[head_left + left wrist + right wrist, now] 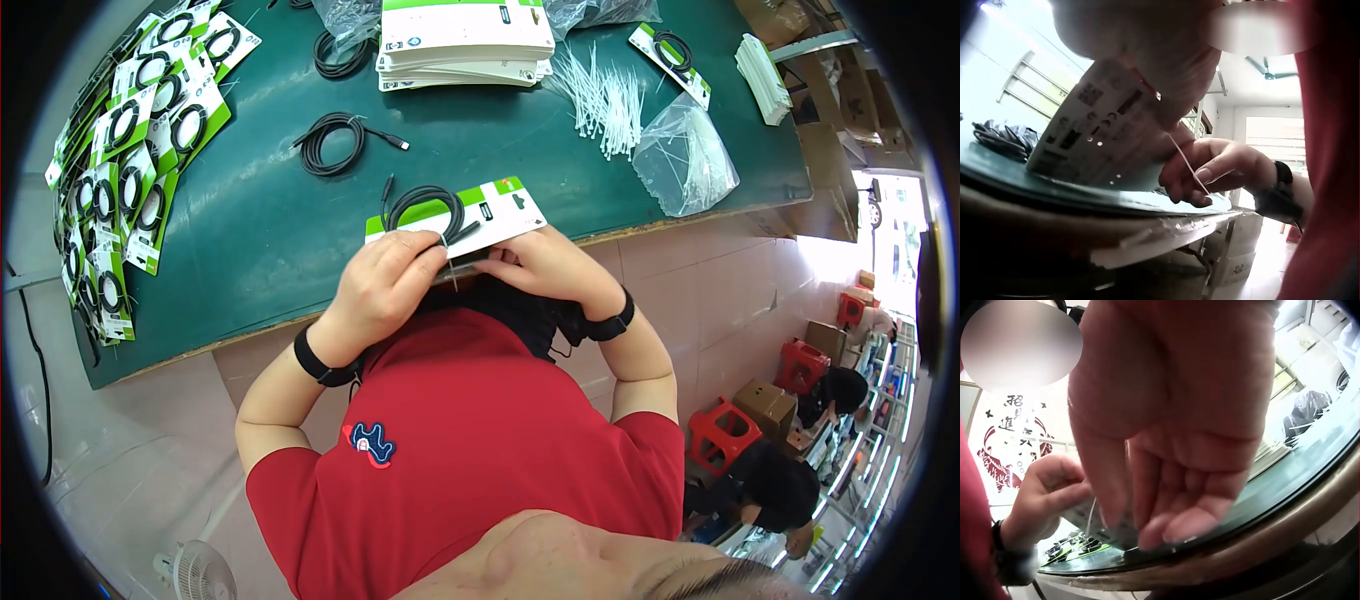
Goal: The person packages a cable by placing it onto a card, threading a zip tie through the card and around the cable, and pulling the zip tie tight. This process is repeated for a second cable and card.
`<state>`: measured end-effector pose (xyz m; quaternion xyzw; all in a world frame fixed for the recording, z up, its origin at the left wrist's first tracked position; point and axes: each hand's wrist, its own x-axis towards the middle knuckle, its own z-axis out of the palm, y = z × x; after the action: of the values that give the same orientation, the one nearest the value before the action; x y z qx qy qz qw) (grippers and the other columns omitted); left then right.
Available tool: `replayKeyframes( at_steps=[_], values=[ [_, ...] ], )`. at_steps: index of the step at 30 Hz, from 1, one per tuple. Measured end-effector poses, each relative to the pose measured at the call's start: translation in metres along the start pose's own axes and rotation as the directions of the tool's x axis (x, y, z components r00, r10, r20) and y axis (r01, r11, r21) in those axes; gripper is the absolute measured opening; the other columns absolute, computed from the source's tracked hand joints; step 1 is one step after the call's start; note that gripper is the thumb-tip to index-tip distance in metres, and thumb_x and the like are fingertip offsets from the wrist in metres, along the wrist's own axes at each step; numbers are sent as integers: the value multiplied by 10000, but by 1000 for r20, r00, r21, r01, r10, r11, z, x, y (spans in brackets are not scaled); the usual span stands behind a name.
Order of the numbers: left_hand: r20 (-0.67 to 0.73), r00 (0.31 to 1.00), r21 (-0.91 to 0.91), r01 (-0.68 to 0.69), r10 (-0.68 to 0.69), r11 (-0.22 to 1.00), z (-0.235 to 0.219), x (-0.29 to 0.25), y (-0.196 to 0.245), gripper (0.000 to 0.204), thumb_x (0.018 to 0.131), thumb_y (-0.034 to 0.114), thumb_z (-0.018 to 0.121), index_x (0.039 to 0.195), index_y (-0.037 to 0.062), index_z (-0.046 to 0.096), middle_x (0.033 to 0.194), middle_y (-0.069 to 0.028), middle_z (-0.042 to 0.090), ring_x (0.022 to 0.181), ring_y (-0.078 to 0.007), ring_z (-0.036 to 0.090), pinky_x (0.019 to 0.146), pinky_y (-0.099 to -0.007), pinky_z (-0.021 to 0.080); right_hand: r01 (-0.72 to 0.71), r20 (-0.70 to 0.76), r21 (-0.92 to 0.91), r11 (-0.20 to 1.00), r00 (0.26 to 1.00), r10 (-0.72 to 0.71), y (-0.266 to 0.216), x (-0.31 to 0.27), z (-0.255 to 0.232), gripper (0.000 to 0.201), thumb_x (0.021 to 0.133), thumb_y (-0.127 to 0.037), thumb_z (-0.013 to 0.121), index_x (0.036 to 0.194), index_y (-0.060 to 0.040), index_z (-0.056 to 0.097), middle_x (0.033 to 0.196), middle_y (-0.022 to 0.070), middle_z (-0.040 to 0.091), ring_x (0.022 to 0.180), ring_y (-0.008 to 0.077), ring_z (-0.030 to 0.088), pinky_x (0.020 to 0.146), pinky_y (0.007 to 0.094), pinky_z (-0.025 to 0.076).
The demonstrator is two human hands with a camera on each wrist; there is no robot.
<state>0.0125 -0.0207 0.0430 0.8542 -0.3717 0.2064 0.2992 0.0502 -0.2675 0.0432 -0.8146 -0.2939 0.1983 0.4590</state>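
In the head view my left hand [390,280] grips the lower left edge of a white and green packaging card [510,212]. A coiled black cable [425,208] lies on the card's face. From beside the left fingertips a thin white cable tie [452,272] hangs down, and in the left wrist view it crosses in front of the right hand. My right hand [545,265] is under the card's right side, thumb apart from loosely bent fingers, with nothing seen between them. The card's printed back [1094,128] faces the left wrist camera.
A second coiled cable [335,145] lies on the green table [250,240]. Beyond are a stack of cards [465,40], loose cable ties [600,100] and a plastic bag [685,160]. Finished carded cables [125,150] are heaped at left. The table edge runs close to my body.
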Motion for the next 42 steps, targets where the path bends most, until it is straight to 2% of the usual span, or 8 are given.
replayKeyframes(
  at_steps=[6, 9, 14, 18, 21, 33, 37, 42],
  values=[
    [116, 991, -44, 71, -65, 997, 15, -17, 9, 244, 798, 41, 681, 1035, -14, 666, 1125, -130, 629, 970, -294, 650, 831, -384, 547, 203, 10, -214, 956, 978, -206, 25, -26, -37, 138, 872, -66, 706, 996, -7, 720, 879, 126, 712, 774, 246, 680, 667, 339, 520],
    [211, 978, -57, 24, -11, 998, 21, -25, 5, 241, 807, 47, 713, 1036, -9, 666, 1135, -123, 622, 1008, -297, 636, 841, -391, 536, -131, -143, -327, 936, 986, 88, 24, -36, -56, 129, 877, -78, 711, 974, 6, 712, 880, 128, 693, 767, 243, 669, 659, 336, 515],
    [198, 980, -223, 50, -5, 974, 25, -27, 1, 280, 791, 50, 755, 1049, -6, 663, 1126, -129, 620, 1017, -308, 626, 832, -412, 529, -94, -334, -198, 976, 942, 23, 15, -7, -27, 146, 874, -83, 719, 993, 1, 706, 911, 116, 676, 751, 243, 655, 663, 325, 519],
    [-49, 979, -150, 187, -196, 971, 28, -28, -5, 304, 764, 39, 779, 1045, 5, 667, 1097, -128, 628, 1008, -328, 620, 823, -425, 525, 44, -336, -226, 973, 934, -120, 14, 21, 15, 172, 840, -94, 752, 989, -24, 698, 885, 89, 636, 728, 227, 639, 657, 312, 511],
    [-96, 829, -134, 537, -551, 833, 33, -9, -3, 274, 780, 25, 760, 1041, 14, 681, 1082, -127, 646, 973, -334, 624, 830, -425, 519, 45, -347, -306, 951, 925, -156, 23, 29, 32, 186, 818, -97, 769, 976, -34, 694, 880, 80, 622, 722, 212, 633, 653, 309, 508],
    [-44, 930, -119, 359, -366, 926, 44, -3, -18, 275, 828, -42, 677, 1095, 21, 701, 1033, -103, 699, 938, -301, 626, 817, -381, 514, 2, -365, -270, 963, 925, -105, 33, 27, 30, 208, 797, -84, 768, 990, -45, 700, 920, 65, 622, 748, 196, 631, 657, 317, 507],
    [-22, 938, -147, 339, -346, 929, 45, 1, -19, 269, 839, -42, 663, 1098, 19, 703, 1023, -105, 687, 913, -300, 623, 787, -377, 514, 57, -456, -168, 984, 881, -128, 25, 29, 29, 238, 808, -74, 752, 1043, -60, 716, 1006, 59, 646, 779, 194, 637, 671, 312, 511],
    [38, 903, -154, 428, -427, 891, 44, -2, -17, 269, 866, -21, 659, 1128, 29, 699, 1023, -100, 675, 917, -295, 618, 817, -382, 493, 97, -346, -264, 960, 919, -188, 33, 29, 25, 267, 824, -83, 743, 1090, -78, 721, 1066, 54, 654, 800, 188, 640, 679, 306, 516]
  ],
)
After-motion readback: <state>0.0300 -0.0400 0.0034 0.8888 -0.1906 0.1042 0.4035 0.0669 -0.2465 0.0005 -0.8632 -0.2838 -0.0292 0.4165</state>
